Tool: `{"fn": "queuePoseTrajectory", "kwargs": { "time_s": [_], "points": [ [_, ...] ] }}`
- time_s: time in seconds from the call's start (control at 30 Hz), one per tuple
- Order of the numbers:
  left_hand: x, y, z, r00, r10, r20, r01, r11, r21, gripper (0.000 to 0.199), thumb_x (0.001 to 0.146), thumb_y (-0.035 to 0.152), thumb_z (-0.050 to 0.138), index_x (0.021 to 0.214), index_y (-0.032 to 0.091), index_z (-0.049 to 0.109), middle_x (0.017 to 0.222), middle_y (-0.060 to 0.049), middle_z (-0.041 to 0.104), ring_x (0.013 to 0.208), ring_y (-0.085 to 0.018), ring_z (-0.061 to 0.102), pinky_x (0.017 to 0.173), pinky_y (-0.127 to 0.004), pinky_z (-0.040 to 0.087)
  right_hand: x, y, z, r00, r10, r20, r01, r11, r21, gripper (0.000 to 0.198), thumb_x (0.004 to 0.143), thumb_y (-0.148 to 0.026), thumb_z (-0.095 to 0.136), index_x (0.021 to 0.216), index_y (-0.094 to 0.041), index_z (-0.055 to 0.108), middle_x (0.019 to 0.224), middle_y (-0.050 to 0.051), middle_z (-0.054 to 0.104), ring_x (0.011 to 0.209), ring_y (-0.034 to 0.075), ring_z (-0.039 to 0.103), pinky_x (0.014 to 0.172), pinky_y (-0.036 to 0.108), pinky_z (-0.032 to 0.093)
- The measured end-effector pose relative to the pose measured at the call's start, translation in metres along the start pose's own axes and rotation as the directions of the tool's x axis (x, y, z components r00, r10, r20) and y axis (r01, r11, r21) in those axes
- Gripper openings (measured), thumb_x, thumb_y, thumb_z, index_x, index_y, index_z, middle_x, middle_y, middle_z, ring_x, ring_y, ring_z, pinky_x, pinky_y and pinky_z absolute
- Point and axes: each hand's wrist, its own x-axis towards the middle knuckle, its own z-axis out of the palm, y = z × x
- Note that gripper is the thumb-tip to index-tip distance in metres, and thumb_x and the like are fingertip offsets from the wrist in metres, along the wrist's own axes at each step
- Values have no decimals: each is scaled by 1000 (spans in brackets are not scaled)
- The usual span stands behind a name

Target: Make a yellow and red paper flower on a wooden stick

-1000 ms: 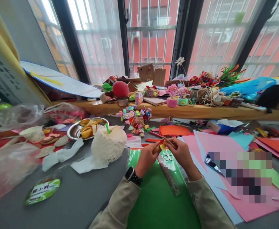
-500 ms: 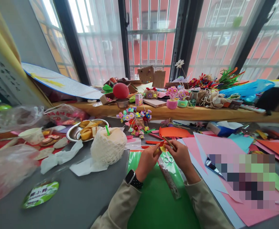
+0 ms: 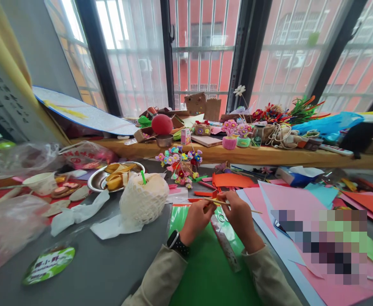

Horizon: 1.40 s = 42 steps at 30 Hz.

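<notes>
My left hand point(image 3: 196, 220) is closed, its fingertips pinching a small yellow piece point(image 3: 217, 202) that looks like paper and is mostly covered by fingers. Beside it, my right hand point(image 3: 240, 214) grips a thin wooden stick point(image 3: 253, 210), which lies slantwise across the yellow piece with its far tip near the left fingers. Both hands are held above the top of a green sheet point(image 3: 212, 272) with a shiny clear cover. On that sheet, between my forearms, rest a ruler point(image 3: 227, 246) and small scissors point(image 3: 222, 217), the scissors partly hidden by my right hand.
Left of my hands stands a peeled coconut point(image 3: 145, 199) in white netting, with a metal bowl point(image 3: 94, 182) of peels behind it. Pink paper point(image 3: 329, 293) and other coloured sheets spread on the right. Behind sits a bunch of small craft flowers point(image 3: 178, 163) before the crowded wooden ledge point(image 3: 125, 148).
The stick has turned from pointing up and left to lying nearly level across the yellow piece, its other end now out past my right hand. Both hands stay close together.
</notes>
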Motion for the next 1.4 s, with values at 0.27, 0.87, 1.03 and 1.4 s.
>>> {"fn": "queuePoseTrajectory", "kwargs": {
  "time_s": [0.27,0.87,1.03,1.4],
  "points": [
    [-2,-3,1,998,63,-29,-62,997,53,27,75,25,41,97,16,53,87,-7,60,77,-17,54,67,-26,39,3,7,1,999,25,29,-30,984,174,21,77,-27,42,88,-18,57,82,4,60,72,15,55,62,23,40],
    [-1,-5,2,999,45,16,-43,995,-85,22,75,26,41,88,16,54,74,-4,60,62,-13,56,59,-23,40,4,13,0,996,-4,90,-13,981,194,22,72,-17,44,87,-19,59,79,3,63,67,15,57,59,23,42],
    [-2,-6,2,999,31,21,-27,988,-152,21,74,23,40,87,16,54,73,-3,60,58,-12,56,57,-23,41,5,13,-3,988,-8,157,-28,974,227,25,69,-13,45,89,-18,59,85,4,64,75,17,58,64,26,44],
    [-2,-7,1,1000,-3,23,4,998,-63,19,73,22,41,83,17,57,67,-2,60,58,-13,56,54,-21,39,5,11,1,988,3,153,-30,984,178,21,69,-15,45,85,-18,59,81,4,64,74,17,57,63,27,43]
  ]
}}
